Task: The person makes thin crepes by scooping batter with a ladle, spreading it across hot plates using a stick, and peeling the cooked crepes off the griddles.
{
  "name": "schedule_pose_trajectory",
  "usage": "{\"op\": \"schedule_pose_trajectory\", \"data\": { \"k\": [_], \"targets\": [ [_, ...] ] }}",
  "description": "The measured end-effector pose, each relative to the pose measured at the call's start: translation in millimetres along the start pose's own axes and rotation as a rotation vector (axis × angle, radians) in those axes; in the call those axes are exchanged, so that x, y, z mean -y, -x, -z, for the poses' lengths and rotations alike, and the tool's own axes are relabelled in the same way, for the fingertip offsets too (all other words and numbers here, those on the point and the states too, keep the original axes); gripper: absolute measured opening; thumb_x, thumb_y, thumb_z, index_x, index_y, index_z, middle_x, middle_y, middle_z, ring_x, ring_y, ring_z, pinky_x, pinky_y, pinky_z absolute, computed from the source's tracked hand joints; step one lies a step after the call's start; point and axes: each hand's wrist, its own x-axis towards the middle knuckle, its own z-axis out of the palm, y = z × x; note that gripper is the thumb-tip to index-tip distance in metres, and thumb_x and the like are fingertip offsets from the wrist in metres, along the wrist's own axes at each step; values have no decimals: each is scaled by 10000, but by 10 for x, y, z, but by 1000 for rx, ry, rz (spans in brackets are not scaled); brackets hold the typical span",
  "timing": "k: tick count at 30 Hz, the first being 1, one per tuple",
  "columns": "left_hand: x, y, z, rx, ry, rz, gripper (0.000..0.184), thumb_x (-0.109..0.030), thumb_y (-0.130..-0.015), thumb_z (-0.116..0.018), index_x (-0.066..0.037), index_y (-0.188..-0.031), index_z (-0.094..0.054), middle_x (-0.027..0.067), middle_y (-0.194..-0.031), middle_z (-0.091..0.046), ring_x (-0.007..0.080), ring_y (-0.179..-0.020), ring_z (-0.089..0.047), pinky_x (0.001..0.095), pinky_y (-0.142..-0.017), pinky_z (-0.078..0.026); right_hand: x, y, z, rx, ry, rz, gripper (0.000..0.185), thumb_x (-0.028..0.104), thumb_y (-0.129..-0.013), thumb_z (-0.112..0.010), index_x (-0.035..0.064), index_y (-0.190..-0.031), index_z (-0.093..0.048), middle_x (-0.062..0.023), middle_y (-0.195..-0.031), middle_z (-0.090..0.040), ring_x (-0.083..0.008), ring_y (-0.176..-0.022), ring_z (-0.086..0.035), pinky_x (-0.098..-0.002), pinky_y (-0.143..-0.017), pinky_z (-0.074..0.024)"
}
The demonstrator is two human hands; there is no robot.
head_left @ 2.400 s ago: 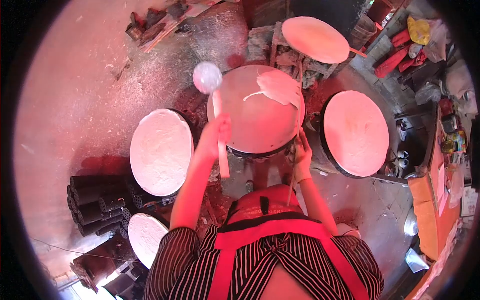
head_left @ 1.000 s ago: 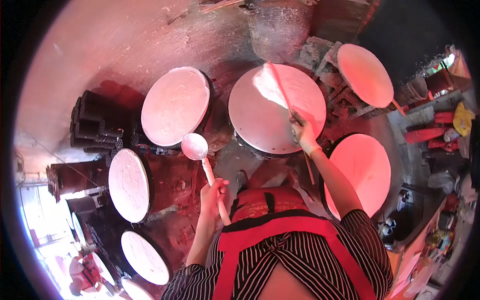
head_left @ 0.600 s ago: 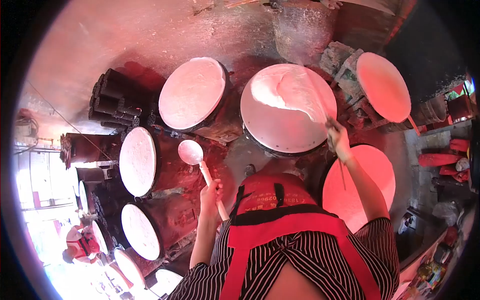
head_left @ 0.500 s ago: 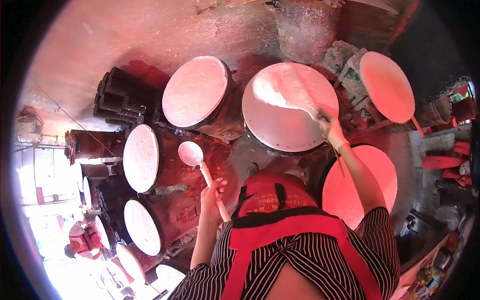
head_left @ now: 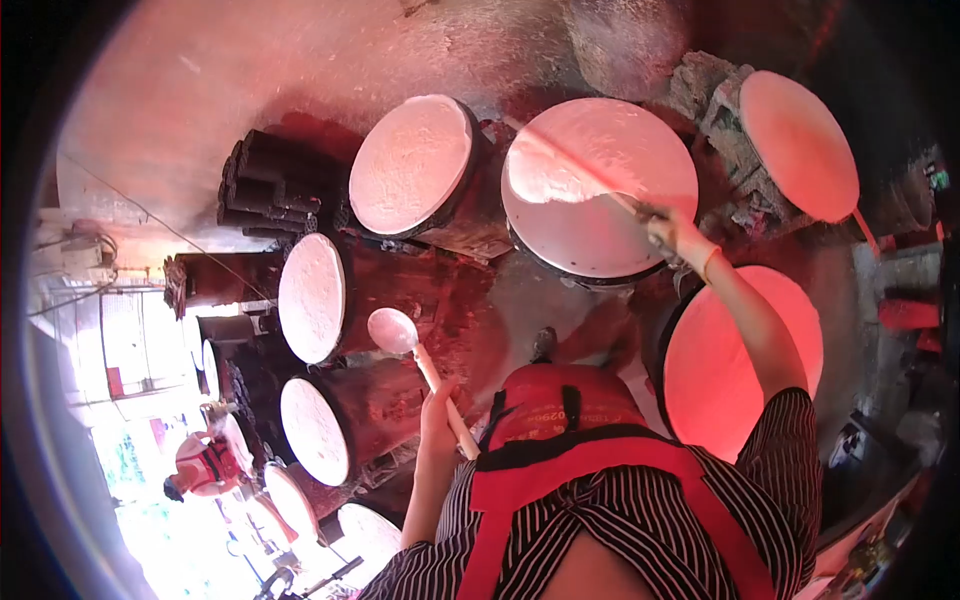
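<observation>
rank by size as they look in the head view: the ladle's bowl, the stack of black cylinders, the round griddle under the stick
1. Round griddle, by far the largest
2. Stack of black cylinders
3. Ladle's bowl, clearly smallest

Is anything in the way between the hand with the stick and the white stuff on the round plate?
Nothing visible is in the way. The right hand is at the edge of the round plate, and its blurred stick reaches across the white stuff.
</observation>
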Motion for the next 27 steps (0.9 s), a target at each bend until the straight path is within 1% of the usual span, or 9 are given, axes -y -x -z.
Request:
{"op": "schedule_pose_trajectory", "data": {
  "k": [2,6,7,10,15,20,23,25,27],
  "targets": [
    [-215,90,-153,51,-62,-33,133,-186,-868,-685,-122,-835,-574,-42,-672,-532,83,-556,-505,225,-496,-400,-234,302,-93,59,-65,-98,318,105,-932,-548,99,-1247,-590,55,-550,-367,-73,-380,-283,-251,-350,-228],
    [-452,-211,-214,169,-251,-94,213,-170,-900,-647,-94,-1100,-648,-26,-912,-612,81,-819,-579,223,-701,-463,-962,961,-43,28,-154,-37,413,234,-969,-587,179,-1376,-543,55,-533,-348,-73,-373,-279,-262,-349,-220],
    [-523,-346,-156,266,-307,-84,303,-158,-917,-623,-91,-1213,-620,-16,-1062,-600,87,-969,-556,237,-833,-452,-812,1174,-197,-67,-230,-49,396,246,-968,-589,191,-1359,-556,58,-535,-352,-71,-371,-273,-259,-353,-213],
    [-745,-563,-155,378,-385,-48,309,-161,-922,-618,-97,-1224,-609,-19,-1117,-582,82,-1005,-542,240,-879,-444,-768,1107,-760,-519,-481,43,378,262,-972,-581,184,-1340,-554,68,-550,-378,-57,-394,-296,-243,-378,-237],
    [-1194,-1051,75,566,-592,-45,308,-192,-919,-631,-102,-1212,-615,-55,-1110,-576,58,-1017,-525,236,-903,-423,-1092,1657,-1623,-328,-362,3,345,238,-962,-598,167,-1299,-614,110,-579,-379,-23,-432,-282,-227,-403,-215],
    [-1457,-1616,625,548,-748,-78,352,-214,-906,-659,-39,-1207,-607,7,-1133,-607,75,-1042,-539,212,-910,-413,-2067,1932,-2555,-666,-596,23,429,321,-967,-578,209,-1378,-528,113,-565,-406,-41,-412,-296,-211,-402,-228],
    [-1607,-1602,1037,476,-645,-63,403,-195,-901,-667,8,-1237,-580,51,-1175,-606,105,-1076,-548,233,-945,-420,-1288,1003,-3462,-432,-910,260,430,340,-995,-479,190,-1398,-455,52,-703,-448,-89,-553,-412,-235,-508,-335],
    [-1699,-1520,1309,422,-547,-58,435,-149,-901,-655,36,-1279,-546,63,-1193,-603,132,-1107,-554,267,-1003,-418,-869,22,-3895,-546,-660,389,430,297,-992,-486,142,-1392,-457,-21,-850,-519,-143,-697,-495,-272,-617,-389],
    [-1753,-1519,1624,440,-510,-117,355,-133,-910,-629,26,-1224,-583,23,-1086,-598,100,-987,-538,219,-865,-421,-509,-981,-4107,-803,-342,460,429,254,-989,-492,94,-1386,-460,-95,-998,-589,-197,-842,-577,-310,-726,-444]
  ]
}}
